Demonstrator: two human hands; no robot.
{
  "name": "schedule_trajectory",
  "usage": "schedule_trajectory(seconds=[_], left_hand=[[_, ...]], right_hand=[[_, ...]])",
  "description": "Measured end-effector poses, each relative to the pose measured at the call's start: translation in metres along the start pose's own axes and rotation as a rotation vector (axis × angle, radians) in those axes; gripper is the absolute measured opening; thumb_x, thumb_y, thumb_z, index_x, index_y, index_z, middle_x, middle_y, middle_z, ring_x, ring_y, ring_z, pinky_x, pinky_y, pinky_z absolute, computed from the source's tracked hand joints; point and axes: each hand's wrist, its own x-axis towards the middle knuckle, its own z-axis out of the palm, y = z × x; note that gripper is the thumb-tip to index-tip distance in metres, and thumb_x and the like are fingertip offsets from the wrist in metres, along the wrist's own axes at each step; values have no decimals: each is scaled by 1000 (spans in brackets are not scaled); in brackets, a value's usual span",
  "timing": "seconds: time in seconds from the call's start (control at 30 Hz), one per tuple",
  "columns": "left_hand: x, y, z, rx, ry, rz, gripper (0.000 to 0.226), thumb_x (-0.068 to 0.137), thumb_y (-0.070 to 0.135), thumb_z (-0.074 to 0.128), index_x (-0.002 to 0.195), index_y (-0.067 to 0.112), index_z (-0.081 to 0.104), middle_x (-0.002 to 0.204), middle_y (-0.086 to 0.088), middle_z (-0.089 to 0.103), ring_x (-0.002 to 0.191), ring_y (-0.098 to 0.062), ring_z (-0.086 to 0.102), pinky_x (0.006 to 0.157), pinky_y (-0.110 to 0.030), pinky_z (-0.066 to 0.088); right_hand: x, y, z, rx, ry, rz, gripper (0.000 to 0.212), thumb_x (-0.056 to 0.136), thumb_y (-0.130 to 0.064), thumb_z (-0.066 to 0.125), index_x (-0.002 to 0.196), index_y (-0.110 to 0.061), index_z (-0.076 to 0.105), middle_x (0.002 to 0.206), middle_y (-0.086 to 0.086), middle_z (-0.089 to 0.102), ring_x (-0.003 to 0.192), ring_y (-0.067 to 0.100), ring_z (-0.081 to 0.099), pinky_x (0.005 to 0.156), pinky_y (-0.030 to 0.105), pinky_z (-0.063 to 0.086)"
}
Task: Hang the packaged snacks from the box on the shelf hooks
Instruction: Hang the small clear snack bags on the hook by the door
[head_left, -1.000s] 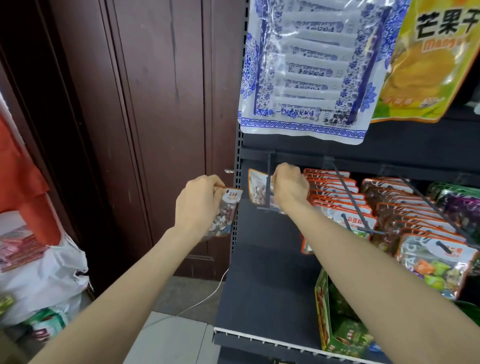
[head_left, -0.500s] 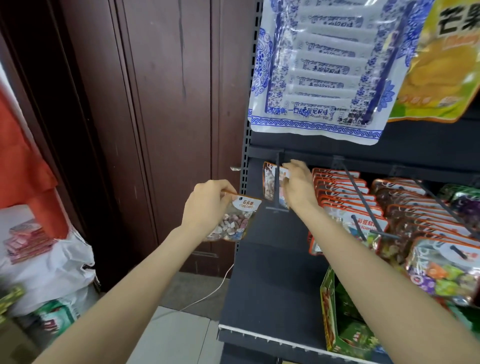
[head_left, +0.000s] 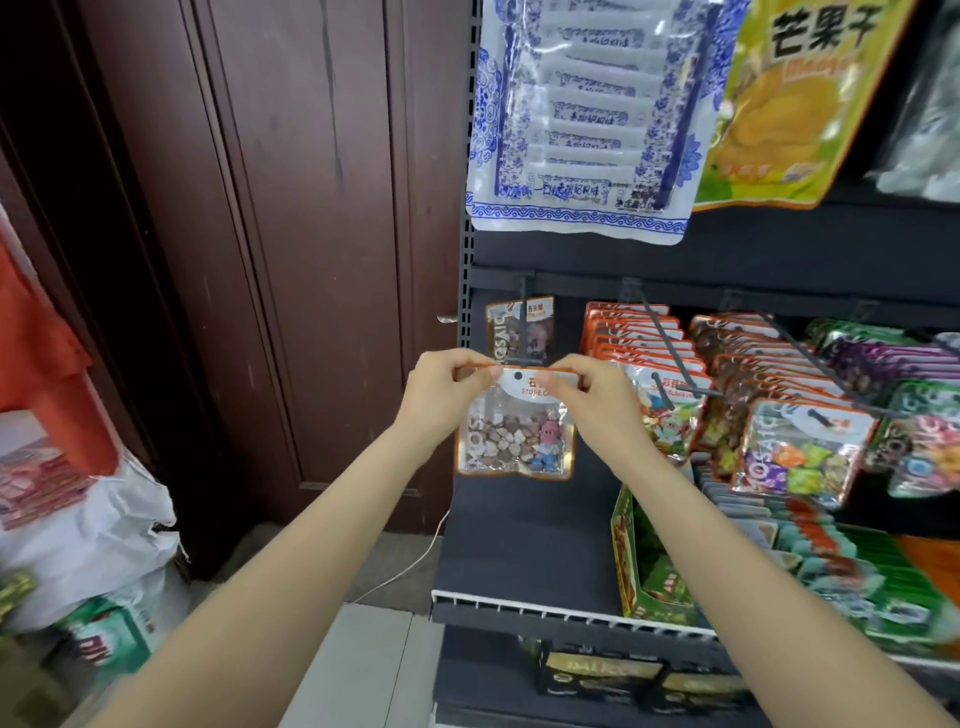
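Dark shelf (head_left: 524, 525), hooked snacks: left hand (head_left: 441, 389) and right hand (head_left: 597, 395) pinch stone-candy packet (head_left: 514, 441) top corners.

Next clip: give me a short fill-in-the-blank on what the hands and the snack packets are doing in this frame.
1. The stone candy packet is held by its top edge with ____ hands.
2. The left hand pinches the packet's top ____ corner, the right hand the other.
3. Behind it, ____ matching packet already hangs on the leftmost hook.
4. The large packet hanging above is white and ____.

Missing words: both; left; one; blue
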Motion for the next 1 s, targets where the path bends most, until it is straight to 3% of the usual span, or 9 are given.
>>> schedule_trajectory(seconds=[0.27, 0.4, 0.57, 0.7, 0.8, 0.9, 1.0], left_hand=[[5, 3, 6, 110, 76, -16, 15, 88, 22, 65, 97, 13, 72, 80, 6, 60, 82, -8, 54, 78, -23, 42], [13, -3, 5, 171, 170, -27, 8, 87, 17, 65, 94, 16, 70, 82, 7, 62, 78, -6, 55, 70, -16, 38], [52, -10, 12, 271, 201, -21, 9, 89, 17, 63, 94, 17, 70, 89, 2, 67, 84, -15, 61, 73, -25, 46], [97, -16, 26, 311, 196, -72, 18, 88, 8, 58, 99, 13, 71, 101, -8, 70, 91, -25, 65, 82, -34, 54], [131, -20, 36, 317, 197, -149, 17, 85, 8, 54, 88, 11, 70, 91, -14, 69, 83, -33, 65, 74, -37, 55], [156, -24, 44, 343, 208, -212, 15, 84, 9, 51, 74, 10, 63, 82, -16, 66, 74, -32, 62, 59, -31, 43], [167, -27, 49, 392, 195, -178, 17, 83, 5, 51, 79, 11, 66, 84, -16, 66, 81, -34, 63, 59, -30, 40]], right_hand=[[6, -1, 3, -110, 64, 17, 14, 92, -22, 58, 84, -15, 66, 77, -11, 60, 74, 0, 54, 59, 6, 36], [17, 4, 13, -221, 111, 17, 15, 92, -14, 57, 101, -14, 68, 105, -2, 67, 102, 12, 59, 77, 18, 42], [55, 10, 20, -506, 163, -75, 16, 92, -9, 56, 103, -11, 67, 107, 6, 64, 96, 20, 61, 73, 25, 49], [107, 29, 28, -641, 156, -12, 17, 90, -3, 53, 97, -11, 67, 100, 10, 63, 91, 28, 61, 66, 34, 49], [143, 41, 35, -594, 186, 132, 20, 91, -3, 51, 100, -10, 68, 105, 12, 62, 95, 31, 60, 69, 33, 47], [162, 50, 43, -567, 233, 171, 21, 93, -2, 49, 103, -7, 67, 110, 15, 59, 102, 31, 57, 76, 36, 48], [168, 55, 46, -587, 254, 161, 22, 94, -3, 47, 104, -8, 65, 113, 15, 57, 107, 31, 52, 78, 36, 45]])
